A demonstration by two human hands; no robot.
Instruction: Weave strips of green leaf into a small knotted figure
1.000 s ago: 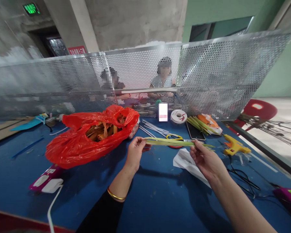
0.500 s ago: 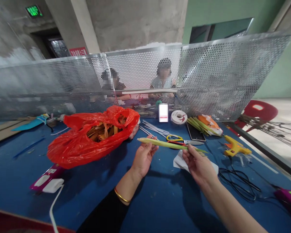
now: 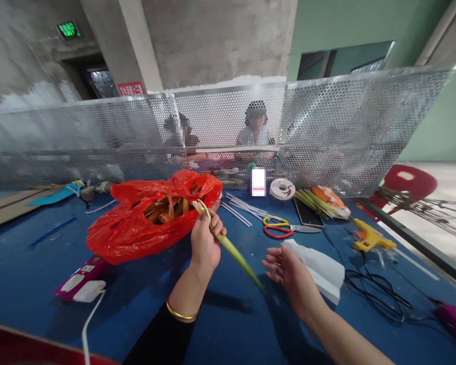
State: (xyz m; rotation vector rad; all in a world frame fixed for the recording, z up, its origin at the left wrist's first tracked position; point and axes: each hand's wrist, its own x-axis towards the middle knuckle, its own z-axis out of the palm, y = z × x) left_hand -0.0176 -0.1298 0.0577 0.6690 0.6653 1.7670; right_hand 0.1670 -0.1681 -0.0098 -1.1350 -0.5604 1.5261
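Observation:
My left hand point(image 3: 205, 242) is closed round a long, pale green leaf-like strip point(image 3: 240, 258). The strip's split, whitish end sticks up above the fingers, and its pointed green end slants down to the right over the table. My right hand point(image 3: 289, 276) is open, its fingers apart, a short way right of the strip's tip and holding nothing. Just beside it lies a folded white paper point(image 3: 319, 268). Scissors point(image 3: 285, 228) with one yellow and one red handle rest beyond my hands. A red plastic bag point(image 3: 137, 238) holding brown dried strips point(image 3: 167, 209) stands left of my left hand.
White thin sticks point(image 3: 245, 205), a ribbon spool point(image 3: 282, 189), a phone point(image 3: 309, 212) and green strips point(image 3: 315, 204) lie at the back. A yellow glue gun point(image 3: 372, 237) with black cable is right. A purple power strip point(image 3: 79, 279) sits left. A perforated metal screen point(image 3: 228, 116) borders the table.
My right hand has let go of the green strip and moved down and slightly left. My left hand has moved left, and the strip has swung from nearly level to slanting down rightward.

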